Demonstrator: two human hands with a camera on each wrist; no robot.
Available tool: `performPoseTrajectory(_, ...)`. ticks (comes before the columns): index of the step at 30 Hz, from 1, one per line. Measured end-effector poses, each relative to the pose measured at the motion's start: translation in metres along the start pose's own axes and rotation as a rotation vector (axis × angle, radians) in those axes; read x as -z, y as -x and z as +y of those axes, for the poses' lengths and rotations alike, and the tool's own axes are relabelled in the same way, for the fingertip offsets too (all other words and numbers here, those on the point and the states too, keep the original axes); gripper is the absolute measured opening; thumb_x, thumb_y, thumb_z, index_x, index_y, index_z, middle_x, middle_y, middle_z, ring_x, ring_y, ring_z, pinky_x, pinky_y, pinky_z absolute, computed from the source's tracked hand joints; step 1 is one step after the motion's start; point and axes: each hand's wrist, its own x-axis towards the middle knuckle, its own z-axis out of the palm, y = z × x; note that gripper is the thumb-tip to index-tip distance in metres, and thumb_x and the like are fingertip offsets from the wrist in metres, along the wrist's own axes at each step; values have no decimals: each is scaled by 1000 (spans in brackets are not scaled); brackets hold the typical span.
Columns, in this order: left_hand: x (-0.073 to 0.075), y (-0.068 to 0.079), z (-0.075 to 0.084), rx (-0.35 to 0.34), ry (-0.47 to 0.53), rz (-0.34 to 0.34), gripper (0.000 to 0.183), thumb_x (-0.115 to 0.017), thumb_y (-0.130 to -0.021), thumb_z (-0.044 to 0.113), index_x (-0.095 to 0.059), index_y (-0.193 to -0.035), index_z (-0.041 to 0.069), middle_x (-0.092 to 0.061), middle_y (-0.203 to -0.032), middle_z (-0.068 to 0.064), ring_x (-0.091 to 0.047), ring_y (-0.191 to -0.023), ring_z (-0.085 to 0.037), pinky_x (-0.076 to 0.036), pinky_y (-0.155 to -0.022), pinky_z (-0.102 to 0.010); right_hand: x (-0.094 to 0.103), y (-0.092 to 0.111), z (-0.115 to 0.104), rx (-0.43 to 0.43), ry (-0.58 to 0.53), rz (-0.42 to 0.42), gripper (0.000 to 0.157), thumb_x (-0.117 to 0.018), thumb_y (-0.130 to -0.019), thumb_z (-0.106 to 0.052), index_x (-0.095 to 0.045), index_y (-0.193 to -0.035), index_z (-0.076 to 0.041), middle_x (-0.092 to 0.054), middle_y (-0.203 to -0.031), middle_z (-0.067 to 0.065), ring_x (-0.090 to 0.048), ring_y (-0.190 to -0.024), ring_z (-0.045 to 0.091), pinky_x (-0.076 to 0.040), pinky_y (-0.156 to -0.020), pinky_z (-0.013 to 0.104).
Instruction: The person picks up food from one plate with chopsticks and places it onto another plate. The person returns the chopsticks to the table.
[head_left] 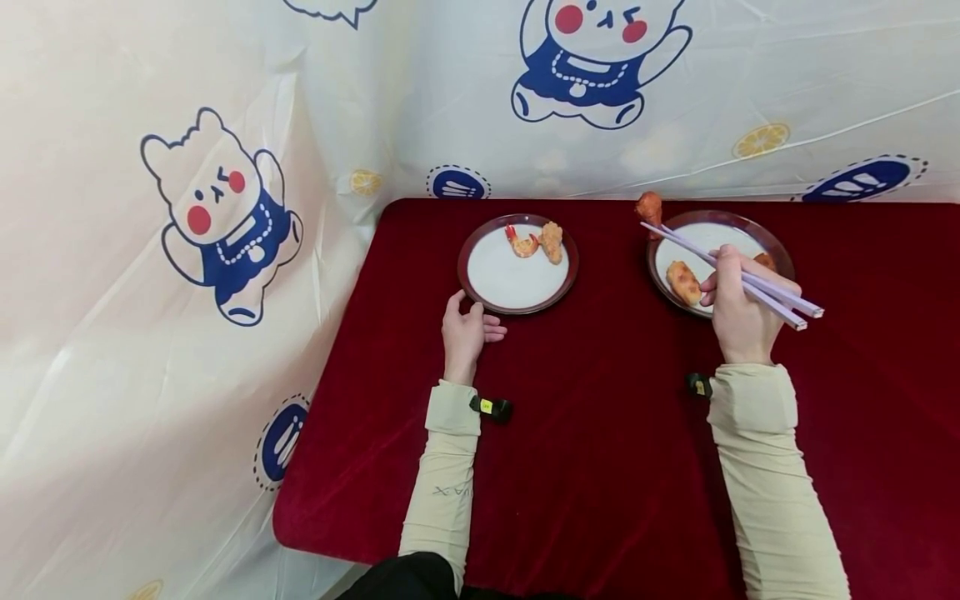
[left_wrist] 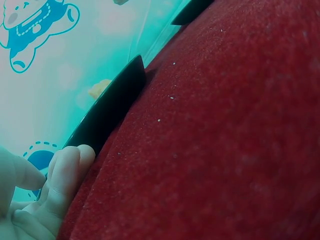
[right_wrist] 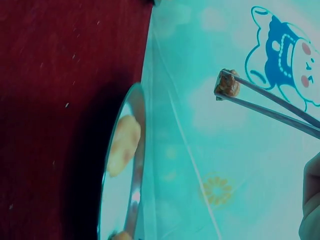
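One red-brown piece of food [head_left: 649, 208] hangs between the tips of two lilac chopsticks [head_left: 787, 297], far and left of the right hand [head_left: 742, 321], which pinches the sticks near their thick ends. From overhead it overlaps the far left rim of the right plate [head_left: 701, 227]; its long axis runs roughly far to near, across the sticks. The relation that matters, as I judge it, is the gap leftward to the left plate [head_left: 502, 283], where a shrimp [head_left: 522, 242] and a fried piece [head_left: 552, 242] sit toward the far right.

The right hand is much the nearer to the held food. The left hand [head_left: 468, 329] lies at the left plate's near-left rim, fingers loosely spread, seemingly touching its edge.

Only the right wrist view shows the food lifted well apart from the plate, against the patterned sheet [right_wrist: 175, 115]. The left wrist view shows the left plate's dark underside sloping above the red counter [left_wrist: 225, 150].
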Motion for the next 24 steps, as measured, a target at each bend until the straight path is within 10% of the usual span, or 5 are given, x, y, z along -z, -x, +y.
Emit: performPoseTrajectory(24, 2, 0, -1, 2, 10, 0, 54, -45, -100, 18, -29, -151, 15, -67, -74, -11, -69, -55, -18, -63, -63, -35, -47, 41, -30, 111, -44, -144, 29, -59, -93, -10, -72, -85, 14, -58, -51, -9, -50, -38, 1, -41, -38, 11)
